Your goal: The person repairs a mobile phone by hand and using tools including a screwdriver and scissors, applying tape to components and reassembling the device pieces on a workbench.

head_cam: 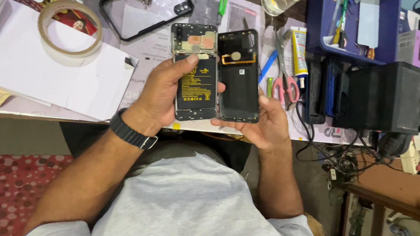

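The left hand [165,88] is closed around an opened phone [195,73], thumb on its battery. At three o'clock from it, touching, the right hand [263,123] grips the black back cover [239,78]. Scissors [284,71] lie at three o'clock of the cover.

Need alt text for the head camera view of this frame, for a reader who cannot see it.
Seen from above, a person's left hand grips an opened phone body with its battery exposed, while the right hand holds the removed black back cover beside it. Behind them on the cluttered workbench lie a tape roll, pink-handled scissors and a glue tube.
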